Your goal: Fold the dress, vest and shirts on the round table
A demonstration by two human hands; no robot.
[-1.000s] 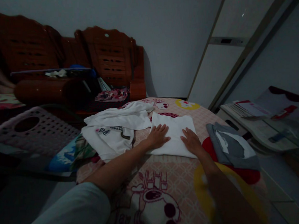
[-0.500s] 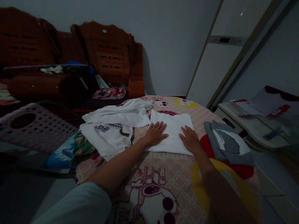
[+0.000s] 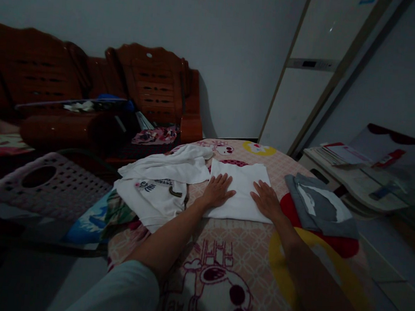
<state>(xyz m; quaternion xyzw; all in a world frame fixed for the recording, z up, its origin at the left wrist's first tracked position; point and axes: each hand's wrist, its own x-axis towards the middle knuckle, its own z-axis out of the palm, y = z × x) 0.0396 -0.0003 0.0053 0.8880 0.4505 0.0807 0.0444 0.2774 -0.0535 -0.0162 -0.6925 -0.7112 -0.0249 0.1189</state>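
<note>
A white garment, folded into a rough rectangle, lies flat on a round table with a patterned pink cover. My left hand rests flat on its left side, fingers spread. On its right side my right hand lies palm down, fingers apart too. To the left sits a loose white shirt with a dark print, a sleeve or panel lying across it. A folded grey garment with a white patch lies to the right of my right hand.
A pink woven chair stands at the left, close to the table. Behind it are carved wooden seats with clothes on them. A tall white cabinet-like unit rises at the back. At the right, papers lie on a pale stand.
The whole view has shifted slightly, with things sitting a little lower in the picture. Both hands stay flat on the white garment, which looks the same.
</note>
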